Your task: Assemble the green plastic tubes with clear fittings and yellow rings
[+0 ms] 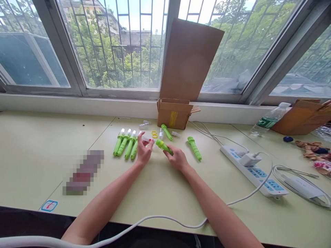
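My right hand (178, 158) is wrapped round a green ribbed tube (163, 146), its wider end with a yellow ring tilted toward my left hand. Between the thumb and forefinger of my left hand (144, 151) is a small clear plastic piece (146, 139) with a red spot, partly hidden by the fingers. The two held things are close but apart. Left of that hand lies a row of several green tubes with clear tops (125, 144). Beyond the hands are yellow rings (154, 134), another green tube (167, 132) and loose clear plastic pieces (176, 134).
One green tube (194, 148) lies right of my right hand. An open cardboard box (172, 115) stands against the sill. At right are a power strip (254, 172), coiled cable (301, 186) and bottle (270, 119). A white cable (165, 217) crosses the table's front edge.
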Motion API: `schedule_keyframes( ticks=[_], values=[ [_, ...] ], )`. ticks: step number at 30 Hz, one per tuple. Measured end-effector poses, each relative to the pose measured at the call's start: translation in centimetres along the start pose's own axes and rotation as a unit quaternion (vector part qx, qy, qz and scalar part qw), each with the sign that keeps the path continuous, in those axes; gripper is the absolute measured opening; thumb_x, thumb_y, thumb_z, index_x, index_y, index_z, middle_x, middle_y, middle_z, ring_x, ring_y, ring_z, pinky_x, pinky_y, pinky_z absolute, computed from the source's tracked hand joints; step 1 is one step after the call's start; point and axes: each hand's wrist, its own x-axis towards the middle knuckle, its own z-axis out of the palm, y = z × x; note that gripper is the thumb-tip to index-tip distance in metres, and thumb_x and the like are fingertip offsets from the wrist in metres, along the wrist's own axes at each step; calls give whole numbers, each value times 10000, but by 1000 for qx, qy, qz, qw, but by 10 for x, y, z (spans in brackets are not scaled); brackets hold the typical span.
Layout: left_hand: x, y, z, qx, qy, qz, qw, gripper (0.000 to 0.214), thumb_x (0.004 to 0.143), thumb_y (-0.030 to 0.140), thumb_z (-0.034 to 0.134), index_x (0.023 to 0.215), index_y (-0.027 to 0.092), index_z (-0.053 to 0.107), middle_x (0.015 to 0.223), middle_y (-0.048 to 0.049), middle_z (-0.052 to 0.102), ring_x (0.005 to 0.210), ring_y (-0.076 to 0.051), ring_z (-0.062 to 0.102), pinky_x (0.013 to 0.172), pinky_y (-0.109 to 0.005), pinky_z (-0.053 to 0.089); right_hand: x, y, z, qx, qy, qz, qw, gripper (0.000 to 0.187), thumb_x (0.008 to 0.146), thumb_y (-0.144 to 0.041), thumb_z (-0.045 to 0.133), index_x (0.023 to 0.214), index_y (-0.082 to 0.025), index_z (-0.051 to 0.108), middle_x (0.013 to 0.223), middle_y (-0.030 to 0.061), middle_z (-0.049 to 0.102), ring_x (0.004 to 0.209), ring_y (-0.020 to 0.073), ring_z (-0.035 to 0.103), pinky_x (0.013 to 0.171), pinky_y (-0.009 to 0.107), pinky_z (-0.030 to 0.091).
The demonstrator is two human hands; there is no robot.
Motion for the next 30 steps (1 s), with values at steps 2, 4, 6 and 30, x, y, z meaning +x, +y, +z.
schedule_keyframes(
  ticks=[2,4,6,30],
  values=[
    [0,1,0,-1,-8,1,1000,483,792,359,636,1213,226,440,774,-5,599,708,-146,615,697,-292,498,-1,-1,0,-4,-5,-7,1000,303,831,-334,542,1119,-288,622,872,8,726,758,199,659,664,263,461],
    [1,1,0,-3,-27,-2,1000,430,787,370,642,1154,219,477,771,-8,598,707,-147,611,686,-285,495,-2,-2,0,-5,-7,-14,1000,294,830,-328,543,1110,-286,625,894,8,725,771,201,660,682,269,467],
    [2,0,0,-9,-45,-8,999,411,794,386,633,1138,214,487,765,-10,602,703,-149,610,673,-281,491,-2,-2,1,-5,-4,-19,1000,289,830,-320,542,1104,-279,623,917,12,723,784,202,660,697,274,471],
    [5,4,-1,-91,-109,-71,987,356,817,432,602,1006,176,442,847,-66,679,822,-185,666,765,-332,514,-7,-4,6,-13,36,-34,999,220,849,-338,503,1004,-206,588,902,61,678,711,198,611,641,267,413]
  ],
)
